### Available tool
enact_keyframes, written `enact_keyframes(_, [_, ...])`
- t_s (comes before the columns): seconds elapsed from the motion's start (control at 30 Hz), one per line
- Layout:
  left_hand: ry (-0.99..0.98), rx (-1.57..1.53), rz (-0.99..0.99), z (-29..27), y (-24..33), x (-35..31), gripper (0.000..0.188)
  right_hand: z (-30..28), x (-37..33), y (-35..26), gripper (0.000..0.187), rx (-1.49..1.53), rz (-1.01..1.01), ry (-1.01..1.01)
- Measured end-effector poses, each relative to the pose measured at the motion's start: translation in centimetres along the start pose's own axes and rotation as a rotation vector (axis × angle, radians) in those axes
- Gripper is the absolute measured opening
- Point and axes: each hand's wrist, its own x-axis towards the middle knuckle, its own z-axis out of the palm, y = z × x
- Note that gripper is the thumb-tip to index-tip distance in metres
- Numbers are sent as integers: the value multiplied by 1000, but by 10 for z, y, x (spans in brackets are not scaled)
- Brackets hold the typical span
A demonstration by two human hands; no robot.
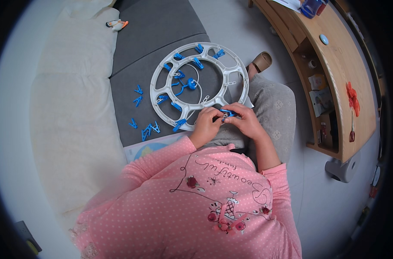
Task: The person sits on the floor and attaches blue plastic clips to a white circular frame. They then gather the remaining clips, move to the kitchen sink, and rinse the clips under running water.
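A round white drying rack (154, 88) lies on the grey seat and reaches over my leg, with several blue clothes pegs (198, 63) around its ring. At its near edge my two hands meet. My right hand (248, 125) pinches a blue clothes peg (228, 113) between thumb and fingers. Close against it, the fingers of my left hand (206, 126) are pressed together beside a small pale link; what they hold is hidden. Inside the ring rests a blue hook (191, 83) with a white cord. Loose blue pegs (138, 101) are scattered left of the rack.
A cream cushion (71, 108) runs along the left of the grey seat (157, 21), with a penguin toy (117, 25) on it. A printed sheet (155, 146) lies by my left arm. To the right stands a wooden cabinet (334, 56), with a grey stool (344, 167) beside it.
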Motion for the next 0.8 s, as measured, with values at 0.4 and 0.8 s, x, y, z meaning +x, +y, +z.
enact_keyframes(0.4, [47,-140,-163,5,3,-5,9,-9,-2,-3,34,-121,-73,-10])
enact_keyframes(0.8, [-119,-458,-412,2,-10,-3,4,-8,0,-10,38,-162,-22,-29])
